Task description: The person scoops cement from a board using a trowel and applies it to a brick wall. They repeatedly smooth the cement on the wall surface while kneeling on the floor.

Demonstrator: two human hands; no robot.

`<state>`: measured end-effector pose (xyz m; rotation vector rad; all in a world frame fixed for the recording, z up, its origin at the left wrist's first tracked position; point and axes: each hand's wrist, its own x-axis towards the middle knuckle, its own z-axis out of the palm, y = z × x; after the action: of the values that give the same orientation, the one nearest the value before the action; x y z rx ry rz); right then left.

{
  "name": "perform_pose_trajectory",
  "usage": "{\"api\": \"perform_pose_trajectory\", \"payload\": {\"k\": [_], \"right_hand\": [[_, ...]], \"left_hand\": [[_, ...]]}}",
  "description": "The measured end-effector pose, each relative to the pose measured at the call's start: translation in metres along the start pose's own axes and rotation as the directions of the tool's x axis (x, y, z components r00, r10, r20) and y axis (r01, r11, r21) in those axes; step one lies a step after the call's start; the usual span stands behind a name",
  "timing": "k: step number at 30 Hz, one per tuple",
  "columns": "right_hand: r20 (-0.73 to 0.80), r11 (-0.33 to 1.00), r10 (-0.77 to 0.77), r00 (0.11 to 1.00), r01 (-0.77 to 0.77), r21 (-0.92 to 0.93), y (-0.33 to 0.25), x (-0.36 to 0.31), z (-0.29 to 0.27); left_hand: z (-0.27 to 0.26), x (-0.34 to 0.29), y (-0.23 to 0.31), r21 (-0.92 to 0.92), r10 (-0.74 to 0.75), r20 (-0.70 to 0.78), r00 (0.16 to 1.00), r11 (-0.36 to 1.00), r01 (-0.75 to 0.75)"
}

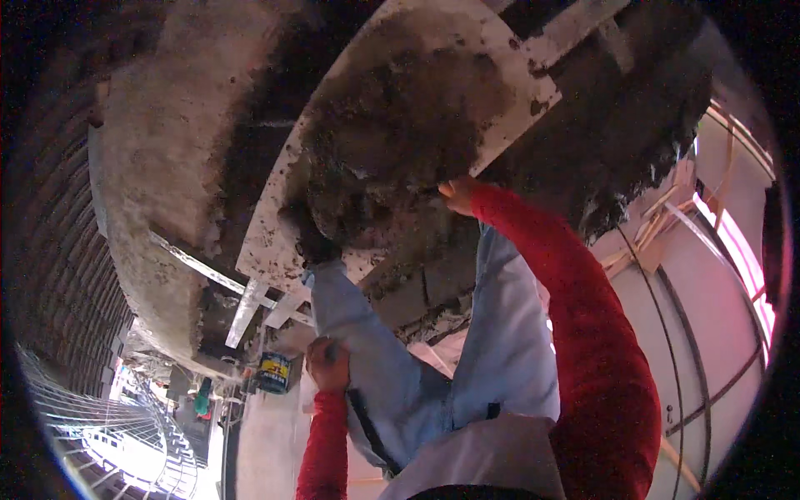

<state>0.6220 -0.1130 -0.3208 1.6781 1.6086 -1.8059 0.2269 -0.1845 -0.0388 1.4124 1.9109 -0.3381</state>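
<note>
A pale board (271, 225) lies beneath me, with a heap of dark wet mortar (392, 125) spread over its middle. My right hand (457, 197) reaches to the near right side of the heap. Its fingers are curled closed around something small and dark, too hidden in the mortar to name. My left hand (327, 364) is beside my left leg in blue jeans (358, 321), its fingers bent in. Whether it holds anything cannot be made out. A dark shoe (310, 237) stands on the board's near left edge, touching the mortar.
Wooden battens (246, 312) stick out from under the board at left, and another beam (575, 33) at far right. A dark bucket (273, 372) with a coloured label stands at lower left. A rough concrete slab (158, 183) stretches along the left. Light panels and poles (700, 358) are at right.
</note>
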Motion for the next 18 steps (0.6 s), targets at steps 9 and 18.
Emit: {"api": "perform_pose_trajectory", "payload": {"k": [9, 18], "right_hand": [[-0.168, 0.965, -0.242, 0.956, 0.219, -0.142, -0.012, -0.076, -0.075], [-0.311, 0.966, -0.235, 0.921, 0.187, -0.176, -0.029, -0.084, -0.064]], "left_hand": [[0.004, -0.004, -0.012, -0.113, -0.064, 0.004, 0.998, 0.992, 0.064], [0.000, 0.001, 0.005, -0.037, 0.061, 0.056, 0.997, 0.998, -0.059]]}}
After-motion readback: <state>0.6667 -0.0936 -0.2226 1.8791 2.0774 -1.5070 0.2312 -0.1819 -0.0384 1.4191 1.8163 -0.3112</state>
